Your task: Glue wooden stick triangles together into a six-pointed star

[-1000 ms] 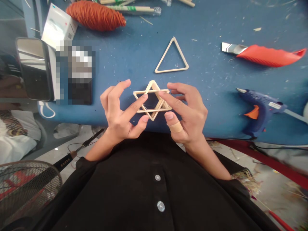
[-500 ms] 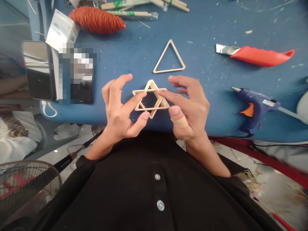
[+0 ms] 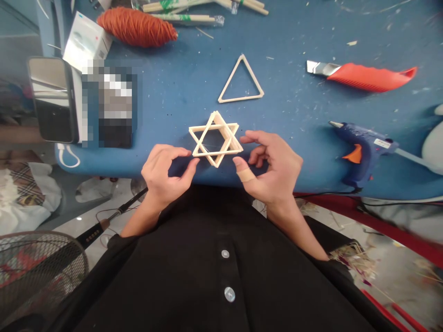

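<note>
Hands are flanking the stick star (image 3: 215,138) lying on the counter (image 3: 297,110), left hand (image 3: 162,173) and right hand (image 3: 273,166) released; light, brittle-looking, probably best pinched at glued corners.

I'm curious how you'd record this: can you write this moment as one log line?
left hand: open, beside stick star | right hand: open, beside star | star: lying on blue table | nearby: stick triangle, glue gun

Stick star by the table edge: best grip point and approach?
Pinch the stick star at its side points, left hand and right hand closing in from either side. It lies flat on the blue table; the thin open frame offers only corners and edges.
</note>
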Available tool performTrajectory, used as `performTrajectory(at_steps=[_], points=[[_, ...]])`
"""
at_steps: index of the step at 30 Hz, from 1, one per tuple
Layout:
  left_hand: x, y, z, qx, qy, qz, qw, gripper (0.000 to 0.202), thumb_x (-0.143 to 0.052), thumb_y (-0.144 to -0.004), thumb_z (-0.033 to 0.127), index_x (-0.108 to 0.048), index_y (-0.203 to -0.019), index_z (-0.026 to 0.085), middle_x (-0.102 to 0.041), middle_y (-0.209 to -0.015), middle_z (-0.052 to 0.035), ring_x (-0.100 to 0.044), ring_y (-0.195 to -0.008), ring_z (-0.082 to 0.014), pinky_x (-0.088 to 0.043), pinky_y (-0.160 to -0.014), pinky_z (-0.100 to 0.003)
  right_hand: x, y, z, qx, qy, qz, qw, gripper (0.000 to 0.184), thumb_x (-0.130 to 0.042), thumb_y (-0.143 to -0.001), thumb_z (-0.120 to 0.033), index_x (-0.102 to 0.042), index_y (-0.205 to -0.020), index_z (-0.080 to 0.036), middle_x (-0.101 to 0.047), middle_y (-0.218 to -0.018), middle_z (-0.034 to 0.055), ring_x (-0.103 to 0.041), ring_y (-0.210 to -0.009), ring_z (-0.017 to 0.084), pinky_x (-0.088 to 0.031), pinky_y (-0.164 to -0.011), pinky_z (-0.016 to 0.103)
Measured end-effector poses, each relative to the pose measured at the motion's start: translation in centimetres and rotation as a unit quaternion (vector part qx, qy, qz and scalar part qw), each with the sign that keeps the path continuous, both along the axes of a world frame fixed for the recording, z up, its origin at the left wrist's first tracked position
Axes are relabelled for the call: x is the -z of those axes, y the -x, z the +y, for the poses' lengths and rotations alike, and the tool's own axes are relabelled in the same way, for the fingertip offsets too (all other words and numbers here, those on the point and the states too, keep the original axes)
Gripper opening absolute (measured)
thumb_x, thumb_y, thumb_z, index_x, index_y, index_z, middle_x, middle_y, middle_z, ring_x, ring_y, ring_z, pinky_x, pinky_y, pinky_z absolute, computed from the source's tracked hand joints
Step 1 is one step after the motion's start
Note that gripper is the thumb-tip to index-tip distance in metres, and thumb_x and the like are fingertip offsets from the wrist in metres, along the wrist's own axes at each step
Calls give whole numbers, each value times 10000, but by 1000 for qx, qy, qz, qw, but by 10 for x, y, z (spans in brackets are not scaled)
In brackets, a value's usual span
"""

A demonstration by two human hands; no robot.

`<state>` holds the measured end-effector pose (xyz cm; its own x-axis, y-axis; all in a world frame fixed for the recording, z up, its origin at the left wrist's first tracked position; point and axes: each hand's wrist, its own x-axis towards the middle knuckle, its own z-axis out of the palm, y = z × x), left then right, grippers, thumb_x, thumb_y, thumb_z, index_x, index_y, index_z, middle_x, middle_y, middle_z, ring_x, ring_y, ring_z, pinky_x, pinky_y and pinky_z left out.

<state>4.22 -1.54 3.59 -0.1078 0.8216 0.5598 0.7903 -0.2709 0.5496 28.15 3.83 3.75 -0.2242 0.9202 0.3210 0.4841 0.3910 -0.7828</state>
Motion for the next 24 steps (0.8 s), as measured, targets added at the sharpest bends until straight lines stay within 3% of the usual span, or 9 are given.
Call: performTrajectory(at_steps=[2, 5, 8, 13, 15, 18, 21, 24], points=[[1, -1, 1, 0, 1, 4, 1000, 131, -871, -943, 189, -763, -1010, 221, -857, -870, 0, -797, -780, -196, -644, -710, -340, 0, 2, 1, -6, -9, -28, 1000, 408, -851, -905, -267, -798, -1306, -218, -854, -1008, 36, -563, -586, 123, -537, -576, 330], [3, -1, 4, 24, -7, 1, 1000, 137, -880, -932, 121, -795, -992, 210, -865, -853, 5, -786, -751, -177, -647, -763, -326, 1, 6, 2, 4, -32, -36, 999, 200, -843, -929, -209, -860, -1127, -227, -775, -784, -7, -569, -555, 116, -512, -569, 301], [3, -2, 5, 28, -2, -24, 999, 127, -890, -932, 123, -813, -963, 218, -874, -858, 2, -793, -742, -179, -649, -770, -328, 2, 9, 2, 9, -48, -19, 999, 92, -814, -956, -175, -860, -1018, -227, -807, -834, 13, -575, -548, 104, -477, -542, 289], [-3, -5, -3, 5, 63, -127, 990, 157, -841, -919, 128, -866, -1045, 219, -893, -929, -16, -808, -771, -170, -641, -700, -290, 3, 13, 3, 22, -98, -2, 995, 85, -788, -955, -138, -807, -986, -215, -834, -883, 29, -616, -579, 114, -463, -530, 296], [-4, -5, -5, 24, 99, -220, 970, 281, -836, -902, 136, -879, -1167, 218, -906, -1025, -39, -844, -847, -181, -672, -710, -270, 4, 14, 4, 23, -133, 9, 991, 119, -785, -944, -105, -779, -988, -215, -842, -896, 31, -663, -623, 126, -477, -536, 288], [-3, -5, -4, 58, 118, -372, 919, 441, -969, -843, 220, -869, -1273, 227, -909, -1114, -62, -888, -985, -210, -735, -819, -260, 7, 14, 7, 18, -189, 29, 981, 205, -800, -921, -68, -771, -1052, -222, -867, -958, 46, -765, -755, 168, -556, -591, 285], [0, -5, 1, 67, 117, -478, 868, 498, -1089, -758, 313, -873, -1201, 240, -902, -1032, -34, -896, -941, -189, -745, -860, -240, 9, 14, 9, 16, -227, 39, 973, 232, -815, -931, -79, -790, -1107, -228, -882, -995, 60, -825, -836, 213, -654, -693, 333], [0, -4, 6, 63, 123, -523, 841, 502, -1119, -725, 345, -870, -1152, 255, -889, -988, -2, -891, -880, -167, -745, -845, -229, 9, 12, 10, 15, -242, 47, 969, 232, -833, -930, -87, -809, -1114, -227, -890, -1001, 67, -850, -843, 233, -687, -710, 354]])
